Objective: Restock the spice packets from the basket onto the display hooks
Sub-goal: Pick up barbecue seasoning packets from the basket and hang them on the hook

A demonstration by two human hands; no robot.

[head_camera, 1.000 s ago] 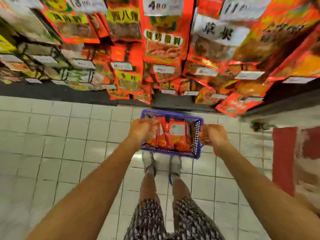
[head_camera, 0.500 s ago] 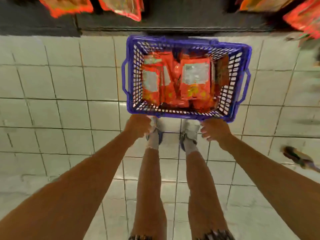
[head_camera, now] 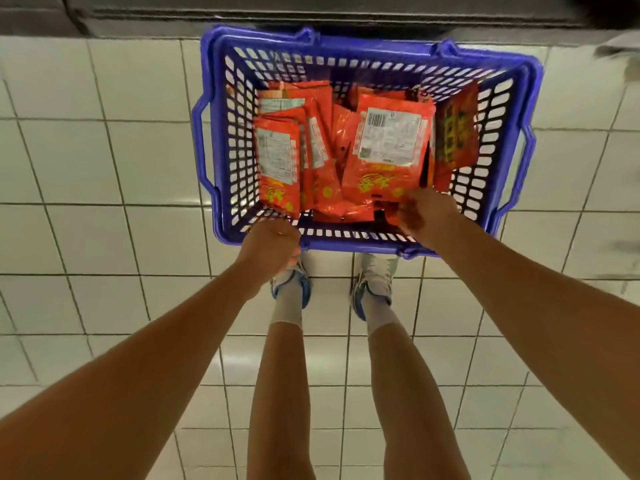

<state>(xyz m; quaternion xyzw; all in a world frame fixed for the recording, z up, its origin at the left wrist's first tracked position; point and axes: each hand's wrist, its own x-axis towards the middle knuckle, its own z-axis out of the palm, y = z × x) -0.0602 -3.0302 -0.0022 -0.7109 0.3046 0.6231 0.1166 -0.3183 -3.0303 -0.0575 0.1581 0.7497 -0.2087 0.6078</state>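
White floor tiles (head_camera: 104,161) fill most of the frame, with the dark base of the display running along the top edge; the hooks themselves are out of view. At upper centre sits the blue basket (head_camera: 221,140) on the floor, just ahead of my shoes, and the spice packets (head_camera: 388,147) stand and lean inside it, red foil pouches with white printed labels. I judge them light, thin and floppy, with slick film that could slide between my fingers, so the firm sealed edge is the place to pinch rather than the soft belly. My right hand (head_camera: 427,216) reaches over the near rim at centre right, fingers curled at the bottom edge of the big labelled packet; it looks like a pinch, though the fingertips are hidden behind my knuckles. My left hand (head_camera: 272,244) is at the near rim left of centre, fingers curled down over its edge, seemingly steadying the basket. Both arms stretch straight down and forward.
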